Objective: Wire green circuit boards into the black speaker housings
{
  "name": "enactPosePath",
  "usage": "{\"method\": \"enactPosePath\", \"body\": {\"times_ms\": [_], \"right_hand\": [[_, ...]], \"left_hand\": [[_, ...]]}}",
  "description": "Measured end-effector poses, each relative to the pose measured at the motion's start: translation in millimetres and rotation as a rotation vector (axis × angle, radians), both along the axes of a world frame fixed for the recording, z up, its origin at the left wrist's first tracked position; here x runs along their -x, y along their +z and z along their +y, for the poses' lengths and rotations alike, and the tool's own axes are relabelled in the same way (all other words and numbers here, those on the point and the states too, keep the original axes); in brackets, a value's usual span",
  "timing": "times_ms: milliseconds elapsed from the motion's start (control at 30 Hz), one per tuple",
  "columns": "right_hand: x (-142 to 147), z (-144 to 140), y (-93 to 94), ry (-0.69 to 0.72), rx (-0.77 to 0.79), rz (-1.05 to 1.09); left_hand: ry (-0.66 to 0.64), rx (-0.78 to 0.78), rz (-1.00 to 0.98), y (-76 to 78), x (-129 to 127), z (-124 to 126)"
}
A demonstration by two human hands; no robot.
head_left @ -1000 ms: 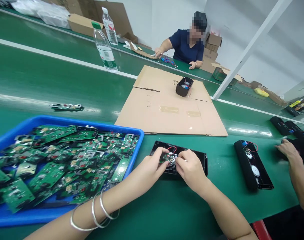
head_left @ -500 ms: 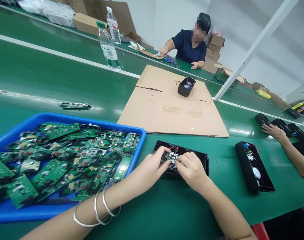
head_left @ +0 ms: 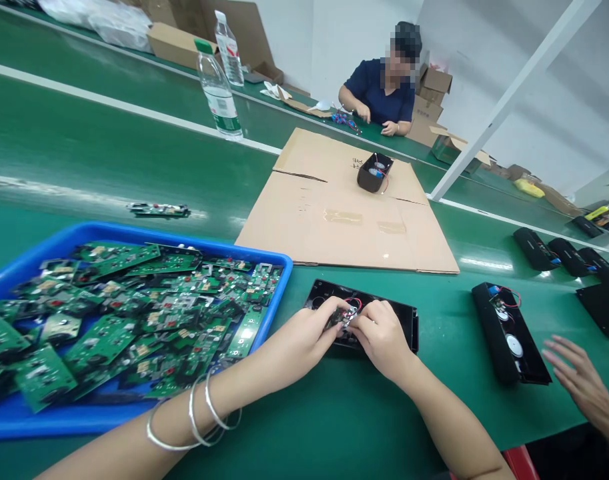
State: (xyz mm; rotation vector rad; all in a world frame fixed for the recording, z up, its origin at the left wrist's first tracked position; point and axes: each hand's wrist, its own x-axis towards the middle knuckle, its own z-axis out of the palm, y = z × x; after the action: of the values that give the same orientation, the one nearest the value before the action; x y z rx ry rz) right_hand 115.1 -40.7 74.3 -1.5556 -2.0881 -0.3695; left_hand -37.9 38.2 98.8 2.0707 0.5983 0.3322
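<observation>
Far left on the green conveyor belt [head_left: 74, 160]: a blue tray [head_left: 14, 420] heaped with green circuit boards [head_left: 109, 320]. Just beyond its far rim, one loose circuit board [head_left: 159, 210] lying alone on the belt. Further back, a clear water bottle [head_left: 218, 90] standing upright, with a second bottle [head_left: 229, 48] behind it. Right of the tray, touching the belt near its front edge: an open black speaker housing [head_left: 404, 320], lying flat. Above its left half, the left hand [head_left: 304, 333], silver bangles [head_left: 194, 420] on the wrist, fingertips pinched shut on a small circuit board [head_left: 340, 317] held over the housing. Pressed close against it, the right hand [head_left: 381, 337], fingers curled and closed on the same small board from the other side; red wire [head_left: 355, 303] looping just above the fingers. Behind the housing, a flattened cardboard sheet [head_left: 334, 220] bearing a small black housing part [head_left: 373, 172] with wires inside. At the far side of the belts, a seated person in a dark blue top [head_left: 379, 93], both hands on the surface. Right of the held work, well apart: a second open speaker housing [head_left: 509, 340] with round drivers showing, then several more black housings [head_left: 564, 253] in a row. Bottom right corner: a co-worker's hand [head_left: 579, 380], fingers spread, near the second housing.
</observation>
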Motion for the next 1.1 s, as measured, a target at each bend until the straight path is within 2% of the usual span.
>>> {"method": "enactPosePath", "body": {"times_ms": [133, 300, 400, 500, 633, 733, 867, 967, 1100], "right_hand": [[3, 0, -0.4, -0.047, -0.033, -0.024], [8, -1, -10.8, -0.154, -0.083, 0.004], [9, -2, -12.0, -0.197, -0.045, 0.016], [1, -3, 2.0, -0.165, 0.126, 0.028], [-26, -16, 24.6, -0.152, 0.452, -0.04], [-40, -31, 22.7, -0.175, 0.62, -0.102], [-37, -47, 8.6, -0.231, 0.537, -0.046], [-38, -60, 4.9, -0.282, 0.502, 0.023], [-66, -92, 2.6, -0.472, 0.538, 0.076]], "left_hand": [[0.007, 0.065, -0.031, -2.9, 1, 0], [0.016, 0.233, -0.076, -8.8, -1, 0], [0.037, 0.29, -0.077, -9.9, -3, 0], [0.084, 0.31, -0.076, -9.2, -6, -1], [0.141, 0.379, -0.063, -7.9, -7, 0], [0.17, 0.421, -0.045, -7.1, -8, 1], [0.144, 0.496, -0.039, -3.3, -9, 1], [0.136, 0.505, -0.056, 3.8, -8, -1], [0.15, 0.493, -0.065, 13.7, -3, 0]]}}
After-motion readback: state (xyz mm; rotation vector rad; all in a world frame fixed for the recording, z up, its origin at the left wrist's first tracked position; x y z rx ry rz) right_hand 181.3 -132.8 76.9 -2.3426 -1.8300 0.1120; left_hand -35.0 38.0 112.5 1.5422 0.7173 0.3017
